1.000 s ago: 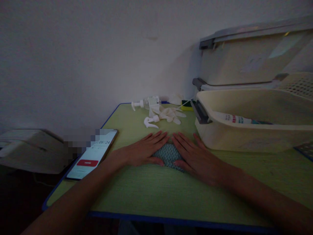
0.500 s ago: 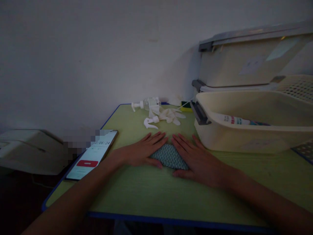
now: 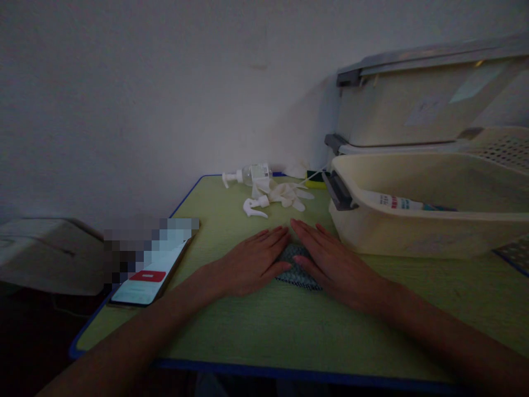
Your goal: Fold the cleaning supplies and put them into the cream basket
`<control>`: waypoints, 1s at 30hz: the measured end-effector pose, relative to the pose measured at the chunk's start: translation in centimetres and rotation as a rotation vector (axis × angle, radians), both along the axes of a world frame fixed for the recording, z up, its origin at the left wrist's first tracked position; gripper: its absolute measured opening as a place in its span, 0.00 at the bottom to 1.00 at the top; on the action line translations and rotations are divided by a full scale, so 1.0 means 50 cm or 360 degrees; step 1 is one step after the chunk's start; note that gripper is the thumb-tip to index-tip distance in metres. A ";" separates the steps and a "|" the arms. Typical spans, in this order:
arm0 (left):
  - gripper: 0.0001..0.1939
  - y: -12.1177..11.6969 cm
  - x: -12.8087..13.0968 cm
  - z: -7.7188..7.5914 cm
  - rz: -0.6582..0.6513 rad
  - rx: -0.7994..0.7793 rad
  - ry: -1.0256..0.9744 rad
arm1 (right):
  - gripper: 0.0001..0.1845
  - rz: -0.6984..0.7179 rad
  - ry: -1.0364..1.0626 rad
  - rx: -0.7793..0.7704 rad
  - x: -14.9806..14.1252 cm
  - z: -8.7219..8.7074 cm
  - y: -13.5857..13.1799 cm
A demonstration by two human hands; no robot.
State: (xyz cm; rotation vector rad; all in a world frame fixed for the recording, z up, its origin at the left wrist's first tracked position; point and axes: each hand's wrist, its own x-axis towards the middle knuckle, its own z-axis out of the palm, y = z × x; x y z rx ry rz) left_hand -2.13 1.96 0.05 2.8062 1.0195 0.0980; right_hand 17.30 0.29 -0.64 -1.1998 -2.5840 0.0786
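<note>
A grey-blue cloth [image 3: 300, 275] with a bumpy, knitted-looking weave lies on the table, mostly covered by my hands. My left hand [image 3: 253, 263] rests on its left side, fingers stretched out and slanting toward the middle. From the right, my right hand [image 3: 328, 262] lies over the cloth with its fingers straight and its thumb across the top. The two sets of fingertips come close together just beyond the cloth. Neither hand is wrapped round it. How far the cloth reaches under the palms is hidden.
Behind my hands are a white spray trigger [image 3: 255, 206], pale gloves [image 3: 285, 194], a pump bottle [image 3: 255, 174] on its side and a yellow-green sponge [image 3: 316, 179]. A phone [image 3: 144, 284] lies left. At right stand a cream bin [image 3: 397, 234] and a lidded box [image 3: 413, 105].
My left hand has slid right, closer to my right hand. Both thumbs have moved onto the cloth, and less of it shows between the hands.
</note>
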 end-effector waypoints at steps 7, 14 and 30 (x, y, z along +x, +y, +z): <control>0.35 0.000 -0.005 -0.013 -0.0032 0.0028 0.0189 | 0.35 0.0099 -0.0244 -0.0118 0.001 -0.019 -0.003; 0.36 0.001 -0.001 -0.019 -0.0019 0.0040 0.0198 | 0.35 0.0087 -0.0267 -0.0046 -0.001 -0.025 0.000; 0.34 0.012 -0.012 -0.011 -0.0116 -0.0125 0.0177 | 0.36 0.0080 -0.0270 -0.0028 -0.001 -0.018 -0.005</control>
